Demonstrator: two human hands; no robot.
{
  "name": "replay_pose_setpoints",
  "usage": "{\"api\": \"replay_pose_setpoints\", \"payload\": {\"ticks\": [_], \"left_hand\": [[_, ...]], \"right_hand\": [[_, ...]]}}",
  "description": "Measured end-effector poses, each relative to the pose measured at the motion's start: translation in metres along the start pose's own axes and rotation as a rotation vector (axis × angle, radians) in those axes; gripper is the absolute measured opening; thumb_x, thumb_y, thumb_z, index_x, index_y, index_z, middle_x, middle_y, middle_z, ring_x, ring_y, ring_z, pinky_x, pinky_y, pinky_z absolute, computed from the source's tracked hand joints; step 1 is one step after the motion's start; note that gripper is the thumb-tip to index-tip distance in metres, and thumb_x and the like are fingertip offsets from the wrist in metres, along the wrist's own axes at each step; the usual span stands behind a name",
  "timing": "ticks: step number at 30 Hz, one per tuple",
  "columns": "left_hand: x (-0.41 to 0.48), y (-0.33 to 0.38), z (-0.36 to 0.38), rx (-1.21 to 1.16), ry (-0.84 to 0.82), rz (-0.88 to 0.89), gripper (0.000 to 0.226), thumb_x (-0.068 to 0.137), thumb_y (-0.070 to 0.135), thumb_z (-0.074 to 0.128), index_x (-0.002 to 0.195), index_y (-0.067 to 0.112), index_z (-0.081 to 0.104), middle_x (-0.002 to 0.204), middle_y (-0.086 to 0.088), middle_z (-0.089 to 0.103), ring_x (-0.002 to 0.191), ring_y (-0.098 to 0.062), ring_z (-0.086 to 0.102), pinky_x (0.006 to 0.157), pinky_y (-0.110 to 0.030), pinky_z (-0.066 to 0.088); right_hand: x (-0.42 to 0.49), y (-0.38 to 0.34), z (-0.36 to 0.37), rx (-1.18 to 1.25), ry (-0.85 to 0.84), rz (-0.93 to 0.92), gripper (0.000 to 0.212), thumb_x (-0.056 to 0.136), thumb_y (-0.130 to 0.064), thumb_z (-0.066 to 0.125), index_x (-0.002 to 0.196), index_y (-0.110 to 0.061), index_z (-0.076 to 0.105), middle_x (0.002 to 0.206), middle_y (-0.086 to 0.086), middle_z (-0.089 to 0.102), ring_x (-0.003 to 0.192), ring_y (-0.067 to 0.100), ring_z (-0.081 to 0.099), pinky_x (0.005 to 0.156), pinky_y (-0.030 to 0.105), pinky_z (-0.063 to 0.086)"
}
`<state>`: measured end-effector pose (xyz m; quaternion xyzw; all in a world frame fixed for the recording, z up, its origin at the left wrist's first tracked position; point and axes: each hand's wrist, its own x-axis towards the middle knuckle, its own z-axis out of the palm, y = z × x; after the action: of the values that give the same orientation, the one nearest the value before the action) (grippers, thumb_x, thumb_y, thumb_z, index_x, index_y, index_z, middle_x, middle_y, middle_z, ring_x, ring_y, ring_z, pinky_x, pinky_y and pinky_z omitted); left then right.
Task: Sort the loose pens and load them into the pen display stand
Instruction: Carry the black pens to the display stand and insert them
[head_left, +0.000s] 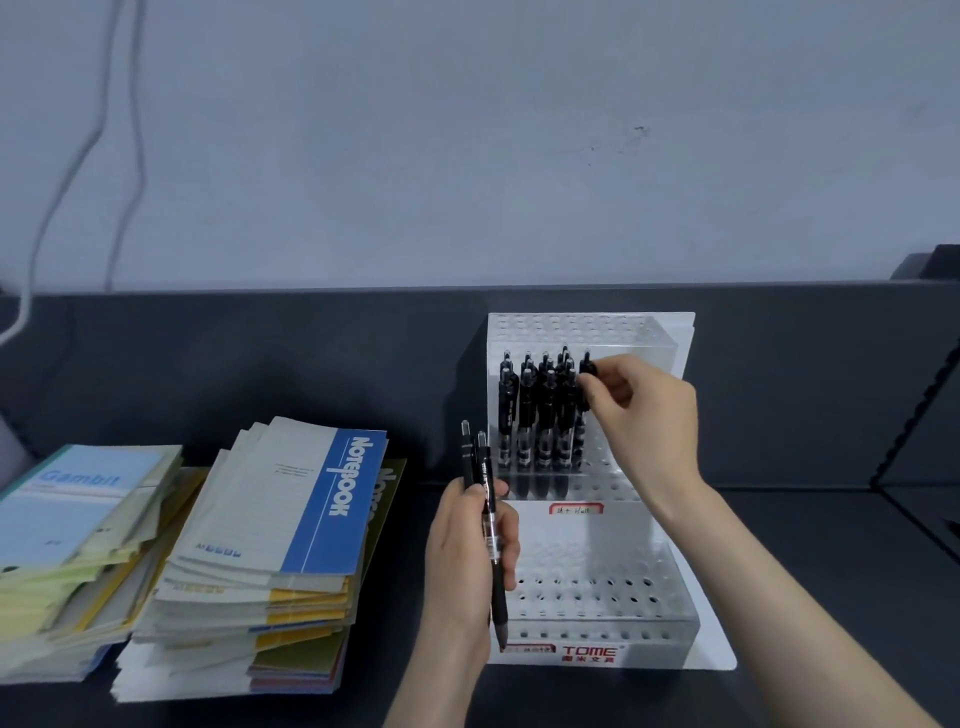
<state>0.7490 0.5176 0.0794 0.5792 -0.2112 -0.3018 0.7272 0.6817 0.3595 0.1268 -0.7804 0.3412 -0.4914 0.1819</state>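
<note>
Much of what lies before me is dark table (831, 545), with two slumped stacks of notebooks (270, 530) on its left side, apart from the work. Right of them, directly ahead, stands the clear pen display stand (623, 582), two stepped tiers of drilled holes. Its upper tier carries a tight cluster of black pens (535, 415), upright at the left end. The lower tier shows only open holes. My right hand (639, 410) pinches the top of one pen (587, 369) at the cluster's right edge, seating it beside the others, I judge. My left hand (467, 561) grips two spare black pens (488, 519), tips down, close to the stand so the next is ready.
</note>
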Motion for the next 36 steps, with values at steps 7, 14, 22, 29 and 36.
{"api": "replay_pose_setpoints", "payload": {"ticks": [7, 14, 22, 29, 36], "left_hand": [[-0.002, -0.001, 0.005, 0.038, -0.032, 0.046, 0.021, 0.101, 0.019, 0.041, 0.095, 0.008, 0.058, 0.065, -0.002, 0.057, 0.051, -0.010, 0.046, 0.046, -0.025, 0.038], [-0.004, -0.001, 0.012, 0.125, -0.097, 0.173, 0.019, 0.101, 0.021, 0.044, 0.098, 0.004, 0.054, 0.072, -0.002, 0.067, 0.054, -0.009, 0.048, 0.050, -0.023, 0.043], [-0.008, -0.005, 0.019, 0.161, -0.185, 0.187, 0.010, 0.100, 0.014, 0.048, 0.100, 0.011, 0.058, 0.073, -0.002, 0.069, 0.057, -0.011, 0.055, 0.050, -0.023, 0.042], [-0.006, -0.009, 0.013, 0.120, -0.078, 0.172, 0.021, 0.101, 0.022, 0.044, 0.095, 0.009, 0.059, 0.071, 0.000, 0.066, 0.054, -0.009, 0.052, 0.047, -0.021, 0.038], [-0.003, -0.006, 0.005, 0.091, 0.021, 0.150, 0.024, 0.101, 0.027, 0.041, 0.096, 0.014, 0.060, 0.062, 0.004, 0.058, 0.049, -0.006, 0.043, 0.044, -0.017, 0.030]], "right_hand": [[-0.003, 0.001, -0.005, 0.058, -0.054, 0.078, 0.017, 0.085, -0.024, 0.070, 0.100, -0.018, 0.071, 0.077, -0.013, 0.065, 0.072, 0.004, 0.062, 0.075, 0.021, 0.051], [-0.053, -0.014, -0.025, 0.289, -0.147, 0.176, 0.007, 0.082, -0.023, 0.071, 0.079, -0.029, 0.072, 0.069, -0.013, 0.070, 0.068, 0.002, 0.063, 0.065, 0.015, 0.050], [-0.064, -0.022, -0.026, 0.454, -0.327, 0.281, 0.018, 0.081, -0.011, 0.070, 0.064, -0.014, 0.067, 0.053, 0.008, 0.062, 0.049, 0.005, 0.052, 0.054, 0.013, 0.043], [-0.038, -0.025, -0.043, 0.642, 0.017, 0.327, 0.010, 0.080, -0.008, 0.070, 0.077, -0.017, 0.071, 0.065, 0.002, 0.071, 0.061, 0.013, 0.064, 0.066, 0.030, 0.055], [-0.007, -0.021, -0.043, 0.402, 0.165, 0.158, 0.013, 0.079, -0.012, 0.070, 0.081, -0.024, 0.068, 0.073, -0.008, 0.068, 0.066, 0.002, 0.062, 0.068, 0.013, 0.049]]}}
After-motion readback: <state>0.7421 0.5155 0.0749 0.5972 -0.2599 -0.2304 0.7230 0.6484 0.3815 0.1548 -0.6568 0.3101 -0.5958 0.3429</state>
